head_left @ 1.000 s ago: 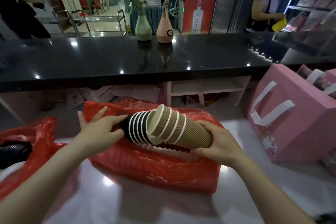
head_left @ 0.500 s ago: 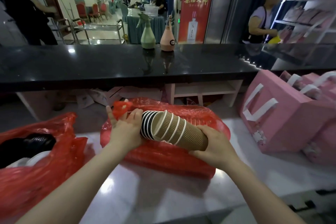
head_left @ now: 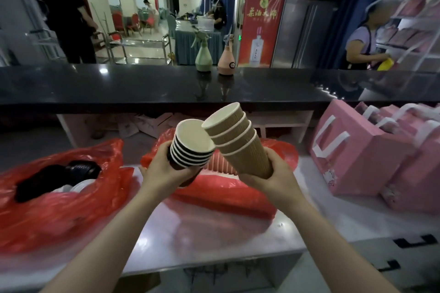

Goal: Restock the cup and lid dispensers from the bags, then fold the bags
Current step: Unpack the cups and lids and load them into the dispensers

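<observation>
Grip the black cup stack (head_left: 191,150) in your left hand (head_left: 164,169) and the tan cup stack (head_left: 240,140) in your right hand (head_left: 273,177); keep rims apart and stacks separate for loading.

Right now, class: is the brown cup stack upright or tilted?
Tilted. The brown cup stack leans up and left from the right hand, with its open mouth toward the black cup stack.

Single head view looks forward and down, close over the white worktop (head_left: 214,233)

Black cups (head_left: 190,150) and tan cups (head_left: 240,143) held upright.
</observation>
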A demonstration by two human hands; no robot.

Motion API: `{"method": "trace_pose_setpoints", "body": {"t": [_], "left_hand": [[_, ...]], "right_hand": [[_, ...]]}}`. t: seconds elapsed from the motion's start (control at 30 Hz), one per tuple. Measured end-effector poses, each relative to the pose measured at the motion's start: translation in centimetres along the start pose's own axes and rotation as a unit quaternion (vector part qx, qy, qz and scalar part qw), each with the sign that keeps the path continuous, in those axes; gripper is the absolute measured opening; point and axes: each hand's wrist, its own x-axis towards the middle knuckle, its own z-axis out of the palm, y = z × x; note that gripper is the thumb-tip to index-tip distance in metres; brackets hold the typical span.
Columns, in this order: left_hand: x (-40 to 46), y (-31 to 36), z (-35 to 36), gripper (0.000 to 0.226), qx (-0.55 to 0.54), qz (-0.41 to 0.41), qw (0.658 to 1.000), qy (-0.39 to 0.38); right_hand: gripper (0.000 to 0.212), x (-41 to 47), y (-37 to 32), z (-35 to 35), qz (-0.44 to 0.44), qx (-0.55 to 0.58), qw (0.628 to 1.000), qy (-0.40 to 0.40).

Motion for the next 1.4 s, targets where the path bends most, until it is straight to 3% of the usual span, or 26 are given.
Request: {"method": "trace_pose_setpoints", "body": {"t": [0.1,0.23,0.4,0.53,0.6,0.7,0.93,1.07,1.2,1.4], "left_hand": [[-0.9,0.0,-1.7,0.072,-0.126,-0.057,0.989,-0.041],[-2.7,0.3,-3.8,0.040,-0.201,-0.093,0.972,-0.083],[-6.3,0.0,-5.4,0.060,-0.327,-0.159,0.931,-0.016],[-11.2,0.9,-4.8,0.047,-0.399,-0.158,0.899,0.094],[-13.9,1.3,-4.4,0.044,-0.391,-0.161,0.893,0.158],[-18.3,1.8,-4.2,0.059,-0.368,-0.180,0.881,0.237],[-33.5,4.6,-8.1,0.090,-0.294,-0.169,0.874,0.348],[-43.8,7.3,-10.8,0.088,-0.220,-0.187,0.865,0.410],[-53.1,9.7,-11.9,0.076,-0.174,-0.161,0.820,0.520],[-66.2,12.5,-14.6,0.076,-0.105,-0.154,0.714,0.675]], "right_hand": [[0.060,0.4,-1.3,0.8,0.005,0.050,0.999,-0.006],[0.070,0.9,-2.3,1.7,0.024,0.109,0.993,-0.026],[0.071,0.3,-3.0,3.3,0.042,0.177,0.979,-0.090],[0.057,-1.7,-3.1,5.6,0.060,0.235,0.954,-0.175],[0.051,-3.4,-3.2,6.8,0.064,0.259,0.936,-0.230],[0.057,-6.4,-3.2,8.8,0.067,0.272,0.909,-0.309],[0.065,-16.3,-7.7,13.9,0.023,0.277,0.847,-0.453],[0.068,-23.6,-12.1,16.5,-0.034,0.256,0.804,-0.535],[0.060,-31.2,-16.0,18.4,-0.080,0.250,0.740,-0.619],[0.060,-42.6,-22.2,20.5,-0.126,0.251,0.669,-0.688]]}}
